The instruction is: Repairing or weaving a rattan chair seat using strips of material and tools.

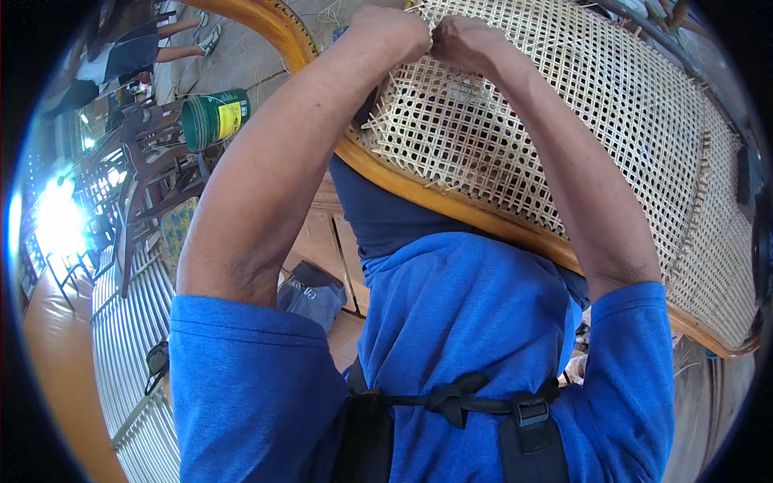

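Observation:
A sheet of open-weave cane webbing (612, 113) lies over a curved, varnished wooden frame (475, 211) that rests across my lap. Loose cane ends stick out along the sheet's left edge. At the upper part of that edge my left hand (394, 34) is closed in a fist. Close against it, with bent fingers pressed together over the webbing, is my right hand (467, 42). Both hands meet at the cane's border. Whatever is pinched between them is too small and too covered by the fingers to make out.
A green bucket with a yellow label (216, 119) stands left of my left forearm. Dark wooden chair parts (149, 173) are heaped farther left. Grey cloth (312, 296) lies on the floor beside me. Another person's legs (181, 42) show at the upper left.

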Motion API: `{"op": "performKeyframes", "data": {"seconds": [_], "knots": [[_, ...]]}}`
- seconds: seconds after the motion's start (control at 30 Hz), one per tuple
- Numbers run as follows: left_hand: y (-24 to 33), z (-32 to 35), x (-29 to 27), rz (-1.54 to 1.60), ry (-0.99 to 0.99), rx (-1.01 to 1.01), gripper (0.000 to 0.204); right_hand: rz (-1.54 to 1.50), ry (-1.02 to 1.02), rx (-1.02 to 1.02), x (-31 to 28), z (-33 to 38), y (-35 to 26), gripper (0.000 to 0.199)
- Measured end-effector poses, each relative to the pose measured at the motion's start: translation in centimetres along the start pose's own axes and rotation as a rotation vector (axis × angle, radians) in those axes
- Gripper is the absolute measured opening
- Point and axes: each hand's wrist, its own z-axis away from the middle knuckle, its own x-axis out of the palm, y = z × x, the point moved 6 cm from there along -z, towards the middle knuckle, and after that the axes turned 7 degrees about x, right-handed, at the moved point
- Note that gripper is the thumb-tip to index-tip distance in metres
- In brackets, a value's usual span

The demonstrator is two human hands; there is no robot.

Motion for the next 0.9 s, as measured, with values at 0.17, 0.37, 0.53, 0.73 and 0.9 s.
{"op": "performKeyframes", "data": {"seconds": [0.17, 0.37, 0.53, 0.73, 0.9], "knots": [[0.5, 1.8, -1.1, 0.120, -0.156, -0.109, 0.025, 0.082, -0.002, 0.021, -0.1, 0.0, -0.6, 0.033], [0.6, 1.6, -0.6, -0.041, 0.091, 0.010, 0.025, 0.118, -0.170, -0.079, 0.5, -0.3, -0.9, 0.030], [0.9, 1.7, -1.5, -0.050, 0.018, -0.054, 0.026, -0.089, -0.142, -0.003, -0.4, 0.4, -0.5, 0.031], [0.2, 1.0, -1.2, 0.004, -0.102, -0.062, 0.029, 0.039, -0.040, 0.082, -1.4, 1.1, -1.4, 0.028], [0.5, 0.5, -1.4, -0.061, -0.046, -0.138, 0.030, 0.000, -0.026, 0.007, -1.5, 1.3, -1.1, 0.025]]}}
